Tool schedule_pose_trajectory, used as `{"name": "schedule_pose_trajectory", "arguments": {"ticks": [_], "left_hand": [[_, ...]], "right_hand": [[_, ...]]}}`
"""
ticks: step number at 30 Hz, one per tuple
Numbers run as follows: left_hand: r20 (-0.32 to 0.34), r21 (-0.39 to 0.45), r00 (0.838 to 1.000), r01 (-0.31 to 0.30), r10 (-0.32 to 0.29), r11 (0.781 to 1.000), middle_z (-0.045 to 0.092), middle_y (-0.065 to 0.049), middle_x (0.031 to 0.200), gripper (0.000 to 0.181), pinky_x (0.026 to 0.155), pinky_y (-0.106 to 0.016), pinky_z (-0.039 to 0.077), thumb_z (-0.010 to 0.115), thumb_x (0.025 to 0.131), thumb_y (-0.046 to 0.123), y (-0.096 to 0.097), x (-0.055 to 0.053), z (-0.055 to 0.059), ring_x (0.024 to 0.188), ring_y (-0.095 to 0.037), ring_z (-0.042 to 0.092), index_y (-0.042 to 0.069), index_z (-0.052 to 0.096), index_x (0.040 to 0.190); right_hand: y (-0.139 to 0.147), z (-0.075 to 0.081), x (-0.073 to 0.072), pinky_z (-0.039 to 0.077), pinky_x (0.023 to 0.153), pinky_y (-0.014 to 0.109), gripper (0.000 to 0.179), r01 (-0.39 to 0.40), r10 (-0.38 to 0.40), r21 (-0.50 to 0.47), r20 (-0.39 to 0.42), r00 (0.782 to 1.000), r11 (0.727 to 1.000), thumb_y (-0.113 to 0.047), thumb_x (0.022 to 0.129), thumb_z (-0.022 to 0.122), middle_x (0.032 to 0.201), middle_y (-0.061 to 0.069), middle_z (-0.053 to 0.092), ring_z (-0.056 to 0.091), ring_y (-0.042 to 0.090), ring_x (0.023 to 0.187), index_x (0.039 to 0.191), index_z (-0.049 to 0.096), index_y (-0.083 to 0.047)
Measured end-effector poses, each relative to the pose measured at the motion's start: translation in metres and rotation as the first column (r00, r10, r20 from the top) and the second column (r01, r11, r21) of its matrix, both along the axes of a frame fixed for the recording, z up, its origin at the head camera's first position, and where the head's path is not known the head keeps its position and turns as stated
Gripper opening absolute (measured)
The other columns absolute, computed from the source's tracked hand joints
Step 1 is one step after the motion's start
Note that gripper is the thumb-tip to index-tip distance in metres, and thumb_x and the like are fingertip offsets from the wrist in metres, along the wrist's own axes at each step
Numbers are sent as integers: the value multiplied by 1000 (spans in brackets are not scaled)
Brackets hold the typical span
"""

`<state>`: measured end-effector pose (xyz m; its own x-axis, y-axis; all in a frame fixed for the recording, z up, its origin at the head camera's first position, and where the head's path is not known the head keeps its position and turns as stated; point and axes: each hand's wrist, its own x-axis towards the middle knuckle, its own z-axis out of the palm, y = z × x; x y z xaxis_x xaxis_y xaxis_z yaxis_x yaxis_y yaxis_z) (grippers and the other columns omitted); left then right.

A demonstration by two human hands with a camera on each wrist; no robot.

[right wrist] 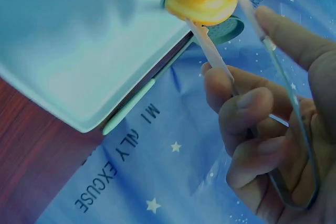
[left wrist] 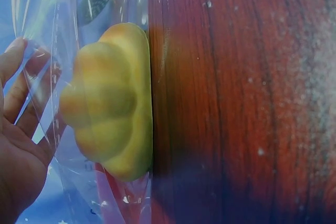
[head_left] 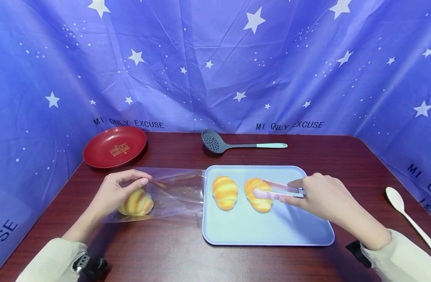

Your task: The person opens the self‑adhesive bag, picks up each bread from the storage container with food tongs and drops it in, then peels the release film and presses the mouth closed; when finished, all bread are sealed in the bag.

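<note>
My left hand (head_left: 121, 188) pinches the upper film of a clear plastic bag (head_left: 181, 184) between thumb and forefinger. A striped bread roll (left wrist: 113, 100) lies inside the bag, near its left end. In my right hand (head_left: 321, 196) is a pair of tongs (right wrist: 281, 72) with pinkish tips, the fingers curled round its metal arms. Those tips straddle the right-hand bread roll (head_left: 252, 192) on the light blue tray (head_left: 236, 231). A second bread roll (head_left: 224, 193) sits to its left on the tray. The bag's right end reaches the tray's left rim.
A red plate (head_left: 99, 145) stands at the back left. Behind the tray lies a slotted spoon (head_left: 215, 143) with a mint handle end. A white spoon (head_left: 405, 211) lies at the table's right edge. Blue star-printed cloth (head_left: 201, 78) surrounds the table.
</note>
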<state>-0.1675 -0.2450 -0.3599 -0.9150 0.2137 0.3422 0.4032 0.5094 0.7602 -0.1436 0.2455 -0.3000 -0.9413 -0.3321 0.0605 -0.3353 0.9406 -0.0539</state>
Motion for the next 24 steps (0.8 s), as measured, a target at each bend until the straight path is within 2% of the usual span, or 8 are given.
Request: {"name": "schedule_pose_trajectory", "arguments": {"ticks": [6, 11, 18, 24], "left_hand": [[4, -1, 1000, -4, 4, 1000, 76, -2, 98, 14, 82, -14, 50, 72, 94, 5, 0, -1, -1, 92, -2, 67, 8, 77, 107], [7, 2, 1000, -9, 9, 1000, 76, -1, 98, 14, 82, -14, 49, 72, 94, 8, 0, 0, -1, 93, -2, 67, 9, 77, 107], [16, 6, 1000, -9, 9, 1000, 76, -5, 99, 15, 81, -14, 51, 73, 93, 4, 0, -2, 1, 91, -3, 68, 8, 77, 108], [24, 7, 1000, -9, 9, 1000, 76, -3, 98, 16, 80, -15, 51, 72, 93, 3, 1, -2, 1, 91, -3, 68, 7, 77, 108]], "right_hand": [[-1, -2, -2, 33, 43, 32, 44, 3, -3, 5, -18, 1000, 1000, -52, 87, 75, 55, -8, 47, 42, 12, 55, 108, 80, -15], [7, -6, -5, 31, 43, 31, 43, -16, 15, -49, -33, 999, 999, -51, 88, 76, 52, -8, 42, 37, 11, 52, 110, 80, -14], [17, -8, -7, 27, 46, 27, 42, -87, 77, -104, -91, 993, 991, -49, 86, 78, 49, -12, 31, 30, 7, 49, 111, 80, -16], [19, -2, -12, 28, 48, 26, 42, -164, 141, -140, -161, 977, 976, -46, 85, 80, 55, -17, 40, 32, 3, 51, 114, 79, -15]]}}
